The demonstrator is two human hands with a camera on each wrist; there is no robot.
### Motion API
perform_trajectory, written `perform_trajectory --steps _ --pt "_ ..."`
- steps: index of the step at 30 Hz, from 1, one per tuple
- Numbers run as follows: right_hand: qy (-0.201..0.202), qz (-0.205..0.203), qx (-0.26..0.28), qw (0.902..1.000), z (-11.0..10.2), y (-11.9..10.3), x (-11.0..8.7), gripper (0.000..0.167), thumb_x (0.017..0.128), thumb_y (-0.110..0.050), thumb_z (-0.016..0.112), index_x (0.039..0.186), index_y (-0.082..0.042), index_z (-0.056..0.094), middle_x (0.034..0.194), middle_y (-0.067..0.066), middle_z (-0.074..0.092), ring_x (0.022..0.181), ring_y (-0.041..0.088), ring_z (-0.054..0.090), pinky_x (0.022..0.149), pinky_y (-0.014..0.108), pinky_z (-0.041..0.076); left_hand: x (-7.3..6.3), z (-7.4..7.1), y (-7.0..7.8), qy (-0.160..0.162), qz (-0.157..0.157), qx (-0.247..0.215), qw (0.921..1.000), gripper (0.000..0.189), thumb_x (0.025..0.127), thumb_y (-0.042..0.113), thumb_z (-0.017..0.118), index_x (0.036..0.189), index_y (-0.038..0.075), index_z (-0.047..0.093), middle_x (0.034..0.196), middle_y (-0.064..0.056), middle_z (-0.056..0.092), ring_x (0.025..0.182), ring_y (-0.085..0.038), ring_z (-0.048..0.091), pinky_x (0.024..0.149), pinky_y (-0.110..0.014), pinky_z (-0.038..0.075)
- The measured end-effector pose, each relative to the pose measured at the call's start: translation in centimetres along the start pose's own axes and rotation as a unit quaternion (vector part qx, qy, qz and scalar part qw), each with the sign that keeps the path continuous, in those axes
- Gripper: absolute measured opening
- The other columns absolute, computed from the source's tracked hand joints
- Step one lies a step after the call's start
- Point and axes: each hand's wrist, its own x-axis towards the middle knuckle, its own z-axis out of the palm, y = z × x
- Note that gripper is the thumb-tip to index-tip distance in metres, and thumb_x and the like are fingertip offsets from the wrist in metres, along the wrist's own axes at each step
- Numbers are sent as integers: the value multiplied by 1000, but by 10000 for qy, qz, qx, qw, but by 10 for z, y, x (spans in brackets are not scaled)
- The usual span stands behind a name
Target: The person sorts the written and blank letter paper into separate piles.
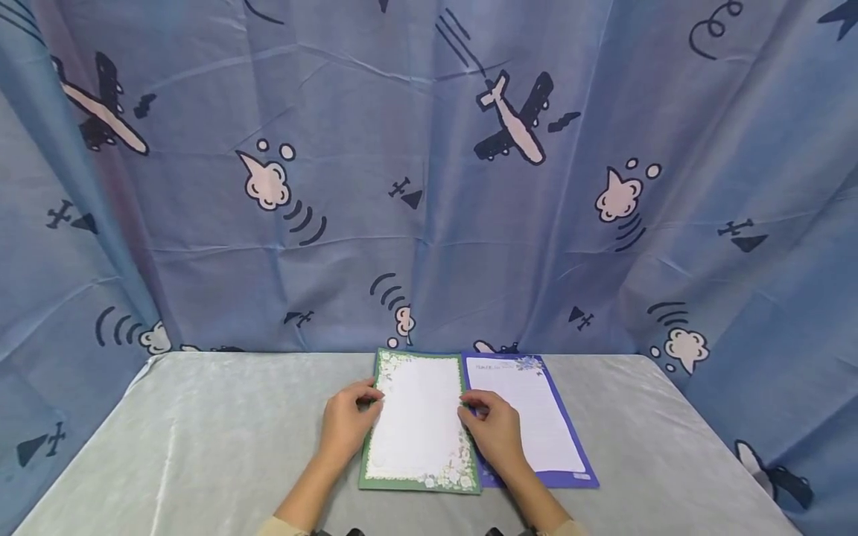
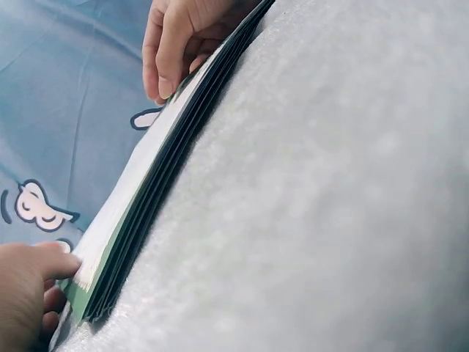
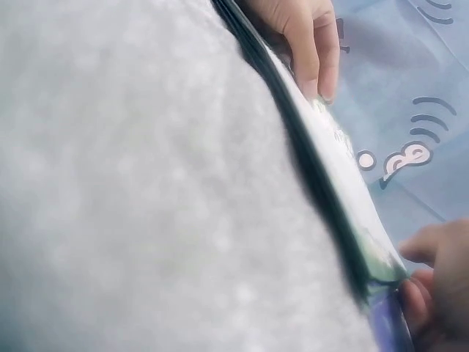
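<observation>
A stack of green-bordered letter paper (image 1: pixel 422 417) with white flowers printed in its corners lies in the middle of the table. At its left edge, my left hand (image 1: pixel 345 423) pinches the sheets between thumb and fingers. My right hand (image 1: pixel 494 428) grips the opposite edge the same way. Several dark layered edges of the stack (image 2: pixel 157 187) show in the left wrist view, with the left thumb on top. To the right, partly under the green stack and my right hand, lies purple-bordered letter paper (image 1: pixel 546 417) with blue flowers and small writing at its top.
Pale grey cloth covers the table (image 1: pixel 221 432). Behind its far edge hangs a blue curtain (image 1: pixel 362 208) printed with planes and clouds. The papers reach nearly to that far edge.
</observation>
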Motion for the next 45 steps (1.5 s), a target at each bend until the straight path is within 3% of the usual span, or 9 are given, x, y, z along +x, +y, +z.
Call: perform_trajectory --steps 15,26,37,45 --pt "17 -201 48 9998 1 -2 1 15 76 3 80 89 -4 79 105 12 77 90 25 73 72 21 57 2 -3 0 31 83 -113 9999 12 80 2 80 87 12 80 115 -9 75 88 -20 70 78 -30 55" --pt "49 24 430 9991 -1 2 3 19 76 6 81 90 -7 79 106 12 77 91 27 75 73 18 56 2 -1 2 -46 124 113 9998 10 82 5 80 88 13 80 115 -8 75 90 -20 70 79 -34 54" --pt "-31 445 580 9973 -3 1 1 22 78 4 81 97 -5 78 95 10 74 83 14 69 73 17 55 0 -2 5 -73 149 236 9996 9 82 5 80 87 12 80 114 -7 75 91 -20 70 79 -36 54" --pt "-166 491 523 9973 0 0 2 14 83 1 78 95 -6 78 84 8 74 74 5 63 68 16 52 -2 -3 5 -73 143 309 9994 9 82 6 80 87 13 79 114 -7 75 90 -20 70 78 -34 54"
